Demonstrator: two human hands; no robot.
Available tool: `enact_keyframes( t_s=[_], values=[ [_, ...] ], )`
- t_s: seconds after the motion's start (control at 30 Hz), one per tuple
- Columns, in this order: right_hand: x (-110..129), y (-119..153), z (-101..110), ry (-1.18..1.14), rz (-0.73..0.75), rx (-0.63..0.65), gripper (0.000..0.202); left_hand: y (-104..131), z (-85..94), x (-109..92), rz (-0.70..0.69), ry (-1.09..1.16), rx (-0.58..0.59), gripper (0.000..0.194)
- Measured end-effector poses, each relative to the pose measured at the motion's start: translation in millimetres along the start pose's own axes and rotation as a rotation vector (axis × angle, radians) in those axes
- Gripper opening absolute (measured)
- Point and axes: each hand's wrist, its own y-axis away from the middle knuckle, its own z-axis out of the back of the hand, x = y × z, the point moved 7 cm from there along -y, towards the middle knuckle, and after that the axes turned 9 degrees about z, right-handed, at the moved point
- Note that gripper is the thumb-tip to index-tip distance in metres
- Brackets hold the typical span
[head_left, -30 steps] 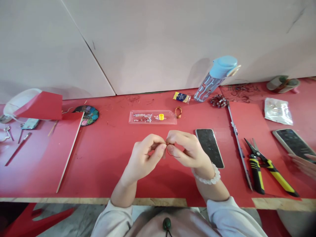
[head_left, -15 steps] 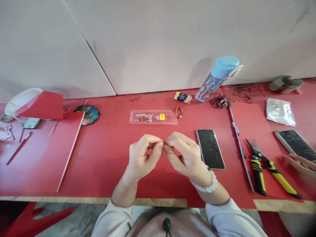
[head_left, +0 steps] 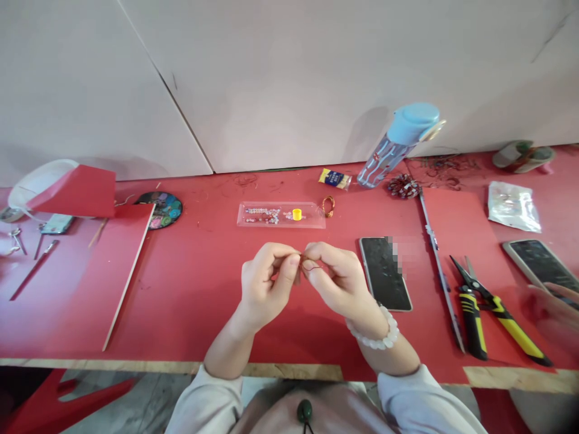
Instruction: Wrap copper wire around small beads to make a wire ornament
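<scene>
My left hand point(head_left: 268, 283) and my right hand point(head_left: 337, 277) meet above the red table, thumbs and forefingers pinched together tip to tip. Between them runs a thin dark cord point(head_left: 312, 267), a short loop of it showing over my right thumb. My fingers hide the rest of the cord. Just beyond my hands lies a clear plastic tray point(head_left: 316, 223) holding small beads point(head_left: 265, 215) and a yellow cap point(head_left: 297, 214). A coil of reddish cord point(head_left: 328, 206) rests at the tray's right end. The phone point(head_left: 384, 274) lies close to my right wrist.
Black-and-yellow shears point(head_left: 484, 295) lie open at the right, beside a board's edge point(head_left: 441, 271). A co-worker's hand point(head_left: 554, 307) is at a second phone point(head_left: 538, 259). A blue-lidded bottle point(head_left: 398, 144) stands by the wall. A red board point(head_left: 129, 280) is at the left.
My hands have shifted slightly, still pinched together, and the cord loop over my right thumb looks different. The co-worker's hand at the far right has moved onto the phone's lower edge.
</scene>
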Motion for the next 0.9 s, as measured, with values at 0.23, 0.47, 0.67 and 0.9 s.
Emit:
enact_keyframes(
  t_s=[0.23,0.47,0.67,0.9],
  values=[
    [35.4,1.1,9.9,0.367,0.324,-0.121,0.015,4.2,5.8,-12.2,-0.182,-0.271,-0.120,0.016],
    [42.5,4.3,4.0,0.495,0.418,-0.157,0.017,9.6,5.6,-23.1,-0.267,-0.382,-0.175,0.017],
    [48.6,7.1,3.7,0.605,0.457,-0.166,0.020,14.1,2.6,-26.2,-0.361,-0.432,-0.196,0.016],
    [46.3,9.1,-0.8,0.685,0.438,-0.106,0.018,12.7,4.4,-21.4,-0.295,-0.387,-0.217,0.019]
  ],
)
